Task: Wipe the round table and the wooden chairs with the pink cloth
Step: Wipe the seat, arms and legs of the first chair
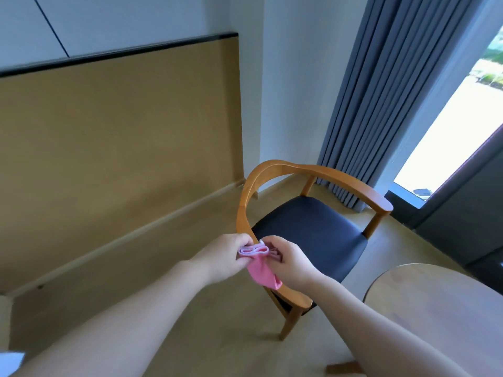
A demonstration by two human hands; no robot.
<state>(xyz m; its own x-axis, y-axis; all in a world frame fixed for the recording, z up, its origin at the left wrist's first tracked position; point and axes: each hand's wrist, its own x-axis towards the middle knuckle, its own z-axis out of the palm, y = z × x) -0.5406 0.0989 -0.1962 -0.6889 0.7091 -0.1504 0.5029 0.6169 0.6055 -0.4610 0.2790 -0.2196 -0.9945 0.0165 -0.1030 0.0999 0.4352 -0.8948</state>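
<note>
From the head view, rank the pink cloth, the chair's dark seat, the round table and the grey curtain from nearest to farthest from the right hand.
1. pink cloth: pinched in the right hand, with the left hand holding its other side.
2. dark seat: just beyond the hands.
3. round table: off to the right.
4. grey curtain: far back by the window.

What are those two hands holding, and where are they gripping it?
Both hold the pink cloth. The left hand and right hand each pinch its folded top edge, left end and right end; the rest hangs down over the chair rail.
</note>
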